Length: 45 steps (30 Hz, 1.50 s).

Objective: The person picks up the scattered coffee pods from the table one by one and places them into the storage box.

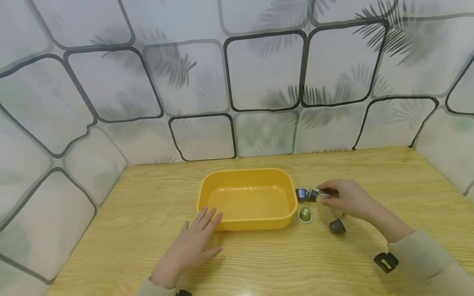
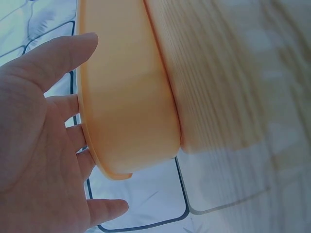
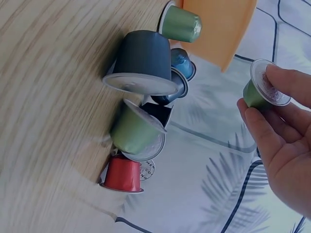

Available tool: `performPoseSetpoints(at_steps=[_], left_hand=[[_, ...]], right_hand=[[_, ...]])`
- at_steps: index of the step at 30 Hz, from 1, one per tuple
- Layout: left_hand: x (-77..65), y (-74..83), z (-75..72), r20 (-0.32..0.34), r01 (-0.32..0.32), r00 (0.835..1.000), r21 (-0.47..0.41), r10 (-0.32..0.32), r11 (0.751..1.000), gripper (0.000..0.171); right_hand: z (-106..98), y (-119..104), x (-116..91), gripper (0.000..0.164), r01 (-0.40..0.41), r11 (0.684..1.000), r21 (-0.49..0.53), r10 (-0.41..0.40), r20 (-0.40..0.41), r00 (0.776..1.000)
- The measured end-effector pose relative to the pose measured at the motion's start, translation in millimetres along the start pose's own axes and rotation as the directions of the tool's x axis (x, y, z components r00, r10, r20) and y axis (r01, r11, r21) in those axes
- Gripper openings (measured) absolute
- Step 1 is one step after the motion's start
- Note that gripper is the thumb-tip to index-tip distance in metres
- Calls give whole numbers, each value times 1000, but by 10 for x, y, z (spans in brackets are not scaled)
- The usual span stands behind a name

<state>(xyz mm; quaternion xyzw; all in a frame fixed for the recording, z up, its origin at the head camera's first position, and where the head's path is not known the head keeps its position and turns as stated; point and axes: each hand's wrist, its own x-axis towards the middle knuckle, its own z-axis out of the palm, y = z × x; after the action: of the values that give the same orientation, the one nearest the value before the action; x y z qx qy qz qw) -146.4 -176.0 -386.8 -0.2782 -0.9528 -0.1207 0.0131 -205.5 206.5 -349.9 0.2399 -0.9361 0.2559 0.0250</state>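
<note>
My right hand (image 1: 349, 198) pinches a green coffee capsule (image 3: 265, 85) by its foil lid and body, held above the table in the right wrist view. Under and around that hand lie more capsules: a dark one (image 1: 337, 226) on its side, a green one (image 1: 305, 215) lid down by the tray, and a blue one (image 1: 301, 194) against the tray's right end. My left hand (image 1: 192, 246) has its fingers spread at the front left corner of the yellow plastic tray (image 1: 252, 224). In the left wrist view, its fingertips reach behind the tray's rim.
A red capsule (image 3: 122, 174) and a tilted green capsule (image 3: 136, 128) sit in the cluster on the wooden table (image 1: 273, 276), partly hidden by my right hand in the head view. Patterned fabric walls (image 1: 268, 72) enclose the table's back and sides.
</note>
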Motion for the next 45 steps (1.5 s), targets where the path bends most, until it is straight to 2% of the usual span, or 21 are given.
performPoseSetpoints(at_steps=[6,17,23,30,45], left_hand=[[-7,1,-12,1,6,1000,17,-6,1000,71],[-5,-7,-8,4,5,1000,16,-5,1000,71],[-5,-12,-10,4,2,1000,30,-2,1000,72],[-5,-7,-21,-5,3,1000,40,-3,999,71],[2,16,20,2,10,1000,24,-10,1000,72]], right_hand=[[21,-46,25,33,1,999,32,-1,-7,1000],[121,-110,94,33,45,982,184,-43,-15,999],[186,-153,131,32,34,984,175,-33,-12,999],[255,-215,229,33,86,984,157,-80,-42,996],[387,-348,355,33,120,971,207,-117,-28,993]])
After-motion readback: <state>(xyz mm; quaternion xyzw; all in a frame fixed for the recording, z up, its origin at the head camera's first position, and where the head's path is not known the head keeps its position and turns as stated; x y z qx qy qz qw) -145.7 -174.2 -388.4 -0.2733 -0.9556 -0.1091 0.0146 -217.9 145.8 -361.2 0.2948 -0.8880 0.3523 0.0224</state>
